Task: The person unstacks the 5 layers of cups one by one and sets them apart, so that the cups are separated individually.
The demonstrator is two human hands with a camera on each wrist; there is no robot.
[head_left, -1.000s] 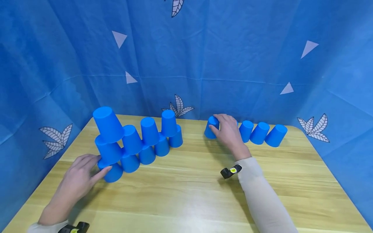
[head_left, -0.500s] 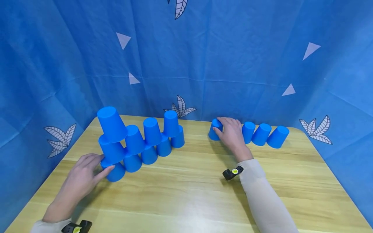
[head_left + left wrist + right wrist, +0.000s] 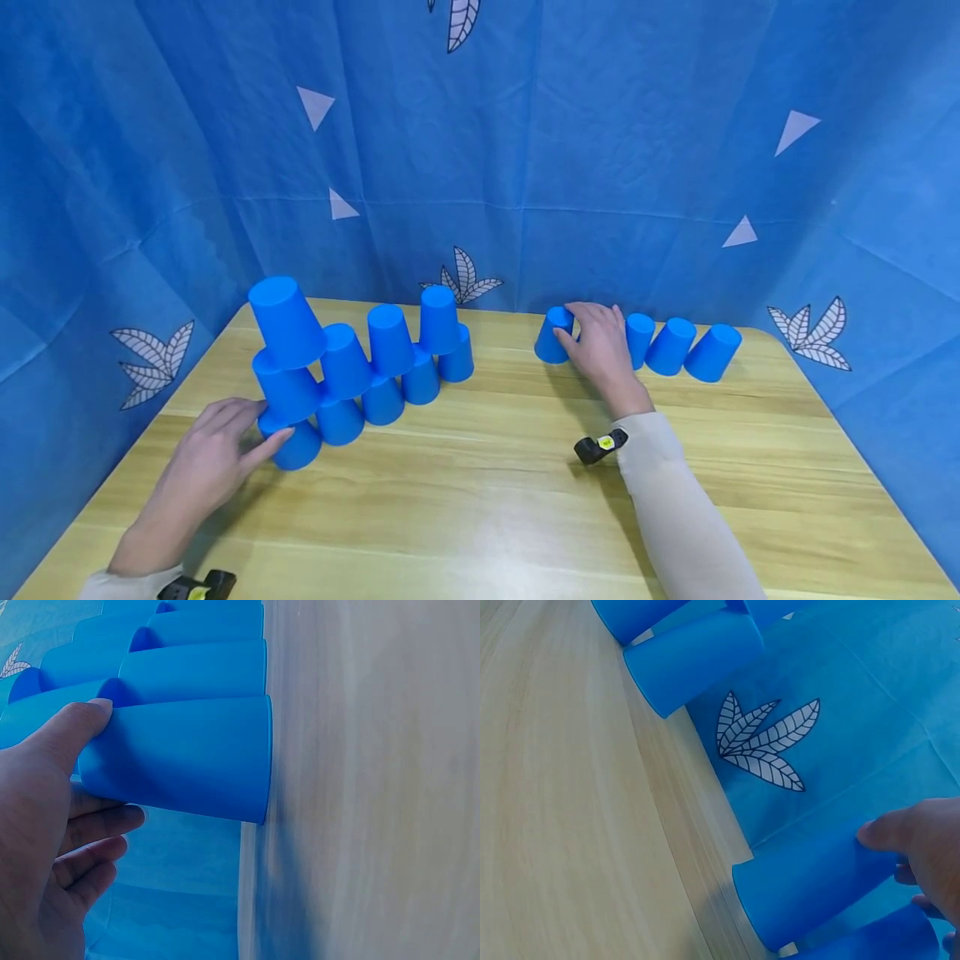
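On the left of the wooden table, blue cups stand upside down in a stepped stack, with a lone top cup [image 3: 285, 321] on the third level. My left hand [image 3: 206, 467] holds the nearest bottom-row cup [image 3: 298, 448], thumb on one side and fingers on the other; the left wrist view shows the thumb [image 3: 82, 724] against its side. Toward the back right, my right hand [image 3: 600, 346] pinches an upside-down blue cup [image 3: 552, 342] near its closed end. In the right wrist view another cup [image 3: 877, 937] sits just beside it, partly hidden by that hand in the head view.
Farther right, more upside-down blue cups [image 3: 670, 346] stand in a row near the back edge. A blue patterned curtain [image 3: 615, 167] hangs behind and beside the wooden table [image 3: 465, 500]. Second-level cups [image 3: 390, 340] rest across the bottom-row cups.
The cup at my right hand has shifted slightly right, closer to the row, and the right hand has moved slightly right too. My left hand stays on its cup. The head view moved a little.
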